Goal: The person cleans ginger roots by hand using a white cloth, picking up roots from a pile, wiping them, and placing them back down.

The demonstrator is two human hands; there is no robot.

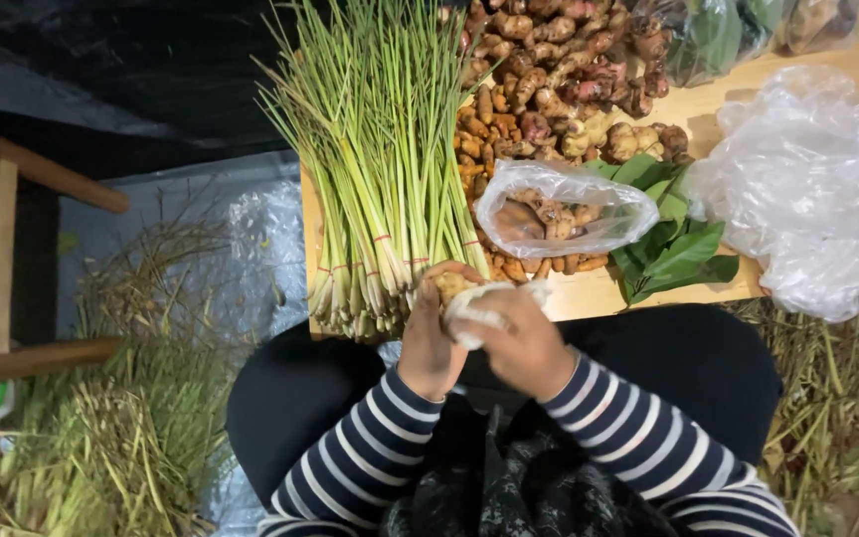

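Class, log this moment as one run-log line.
left hand: holds ginger piece | right hand: holds white plastic bag | nearby: lemongrass bundles, bagged roots, green leaves, wooden board

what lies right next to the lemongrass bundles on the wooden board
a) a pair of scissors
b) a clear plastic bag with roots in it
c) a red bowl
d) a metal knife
b: a clear plastic bag of roots lies just beside the tied lemongrass bundles on the wooden board, with green leaves on its other side; no knife, bowl or scissors shows.
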